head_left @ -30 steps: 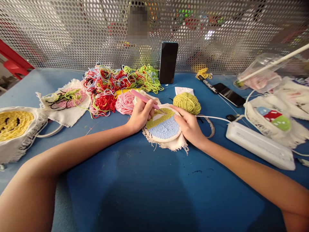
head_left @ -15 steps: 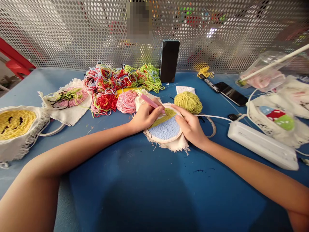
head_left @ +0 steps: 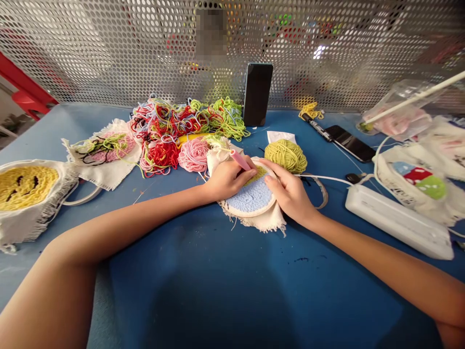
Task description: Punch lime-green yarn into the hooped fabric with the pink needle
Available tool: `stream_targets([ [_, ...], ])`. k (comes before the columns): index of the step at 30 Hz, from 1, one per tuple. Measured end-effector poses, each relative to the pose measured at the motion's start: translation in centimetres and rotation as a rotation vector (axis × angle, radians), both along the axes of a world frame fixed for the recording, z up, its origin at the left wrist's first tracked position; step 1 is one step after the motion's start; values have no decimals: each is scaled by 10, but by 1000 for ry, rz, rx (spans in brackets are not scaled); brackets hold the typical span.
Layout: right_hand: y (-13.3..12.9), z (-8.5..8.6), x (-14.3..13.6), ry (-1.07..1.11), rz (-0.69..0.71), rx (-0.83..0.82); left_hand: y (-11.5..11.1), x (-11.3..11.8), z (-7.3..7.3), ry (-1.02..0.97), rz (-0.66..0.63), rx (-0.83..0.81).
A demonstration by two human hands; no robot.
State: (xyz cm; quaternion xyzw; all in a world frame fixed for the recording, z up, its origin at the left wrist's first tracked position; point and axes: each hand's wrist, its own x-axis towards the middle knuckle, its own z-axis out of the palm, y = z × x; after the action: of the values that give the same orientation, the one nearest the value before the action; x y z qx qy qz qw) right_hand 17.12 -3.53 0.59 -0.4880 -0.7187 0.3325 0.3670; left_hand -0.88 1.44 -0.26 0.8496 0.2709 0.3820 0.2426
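My left hand (head_left: 229, 180) is closed around a pink punch needle (head_left: 240, 160), its lower end hidden behind my fingers and thumb. It rests on an embroidery hoop (head_left: 251, 213) holding cream cloth with a frayed edge. Light-blue loops (head_left: 250, 196) fill the near part of the cloth, and a band of olive-green loops (head_left: 260, 172) lies beyond them. My right hand (head_left: 292, 196) grips the hoop's right rim, thumb on top. Just behind that hand sits a ball of olive-green yarn (head_left: 286, 156).
Tangled coloured yarn (head_left: 181, 118) and a pink yarn ball (head_left: 194, 155) lie behind my left hand. A phone (head_left: 258, 94) leans upright against the perforated metal screen (head_left: 145, 53). At right are another phone (head_left: 350, 143), a marker (head_left: 317, 127) and a white power strip (head_left: 397, 220).
My left hand has shifted a little to the right over the hoop, and the punch needle now stands more steeply. The right hand keeps its hold; the whole view has shifted slightly.
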Motion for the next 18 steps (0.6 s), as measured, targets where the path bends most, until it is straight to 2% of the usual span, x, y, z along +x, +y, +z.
stream_targets([
  [3,6,8,4,-146,-44,88,-2,-1,-1,-105,95,-15],
  [8,5,33,9,-500,-236,644,-2,-3,-4,-354,219,-112],
  [10,-2,40,7,-646,-253,727,-2,-3,-6,-399,228,-147],
  [12,-8,41,5,-794,-192,699,-2,-3,-7,-427,226,-158],
  [14,-10,38,3,-892,-151,597,-2,-4,-8,-435,228,-156],
  [18,-3,31,7,-991,-203,403,-2,-4,-7,-415,238,-142],
])
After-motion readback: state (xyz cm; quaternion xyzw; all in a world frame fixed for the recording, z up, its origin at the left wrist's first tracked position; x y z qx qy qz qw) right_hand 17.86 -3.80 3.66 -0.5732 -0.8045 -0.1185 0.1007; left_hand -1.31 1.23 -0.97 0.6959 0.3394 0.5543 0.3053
